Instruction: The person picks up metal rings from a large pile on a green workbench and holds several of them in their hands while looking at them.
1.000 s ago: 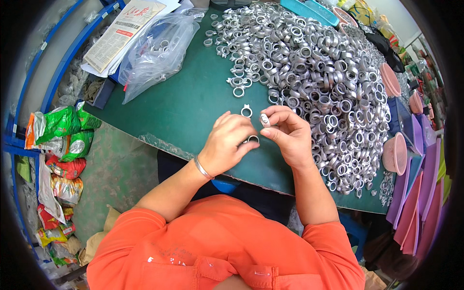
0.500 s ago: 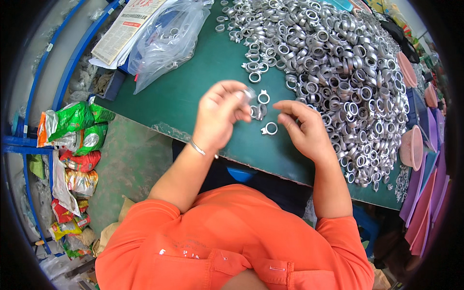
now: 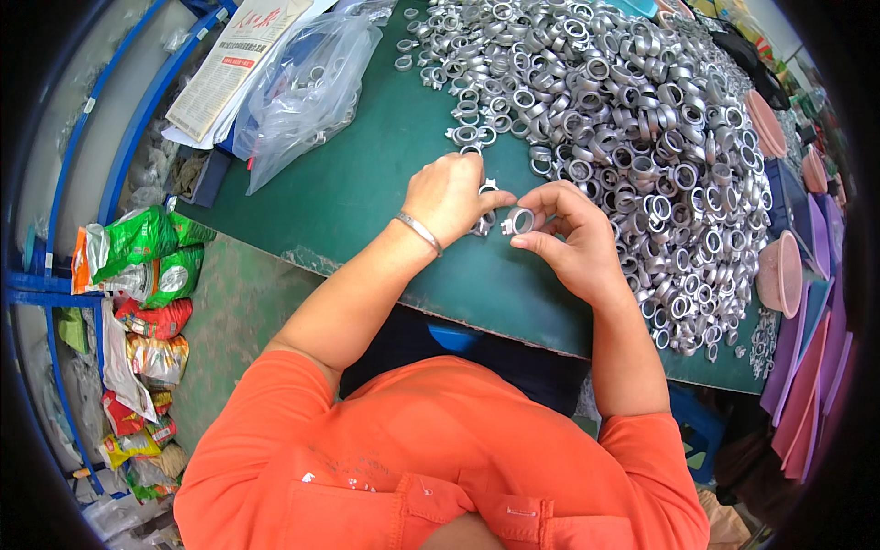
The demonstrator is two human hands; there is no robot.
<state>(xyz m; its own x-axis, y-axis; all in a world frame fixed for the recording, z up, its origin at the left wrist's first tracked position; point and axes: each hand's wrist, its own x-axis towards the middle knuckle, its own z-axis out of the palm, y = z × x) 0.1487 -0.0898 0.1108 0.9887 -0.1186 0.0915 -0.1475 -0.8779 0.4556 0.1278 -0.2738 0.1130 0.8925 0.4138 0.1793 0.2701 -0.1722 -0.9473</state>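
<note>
My right hand (image 3: 570, 236) pinches a small silver metal ring (image 3: 521, 221) between thumb and fingers, just above the green table top (image 3: 357, 197). My left hand (image 3: 451, 194), with a metal bangle on the wrist, is curled beside it and grips other small silver ring parts (image 3: 484, 223); its thumb reaches toward the ring. Both hands meet near the table's front edge. A large heap of the same silver rings (image 3: 623, 137) spreads over the table behind and to the right of my hands.
A clear plastic bag with rings (image 3: 302, 87) and folded newspaper (image 3: 234, 64) lie at the table's back left. Pink and purple plastic bowls (image 3: 784, 270) stand at the right edge. Colourful packets (image 3: 137, 266) hang on a blue rack at the left.
My hands have come together again near the table's front. The right hand has picked up a ring and now holds it at the left hand's thumb.
</note>
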